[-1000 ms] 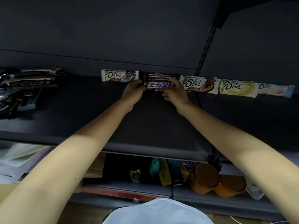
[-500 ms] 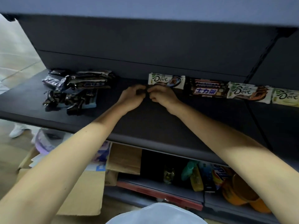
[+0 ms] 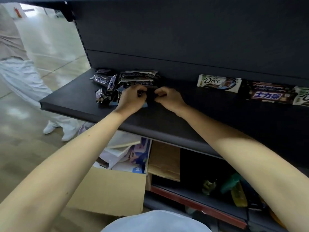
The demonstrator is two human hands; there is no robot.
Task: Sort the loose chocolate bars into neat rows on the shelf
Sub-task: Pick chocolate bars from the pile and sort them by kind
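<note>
Left hand (image 3: 132,100) and right hand (image 3: 169,99) are both curled, each pinching one end of a dark bar (image 3: 151,94) held between them, low over the shelf (image 3: 209,118) (wrapper is dim, can't read the brand). Left hand also overlaps a blue-edged wrapper (image 3: 145,104) lying flat under it.

Shelf is dark with a dark back panel; both forearms reach in over its front edge. Bystander in white trousers (image 3: 25,76) stands on the floor past the shelf's left end. Cardboard box (image 3: 113,190) sits on the floor below the shelf, flaps open, papers and a blue-printed pack inside.

Loose pile of bars (image 3: 127,79) is at the back left of the shelf, unsorted, wrappers at mixed angles, its near edge touching the left hand. Sorted row runs along the back wall to the right, well apart from the pile: Dove bar (image 3: 219,82) first, then a stack of brown bars with a blue label (image 3: 269,94) just beside it, then another Dove bar (image 3: 301,97) cut off by the frame edge.
</note>
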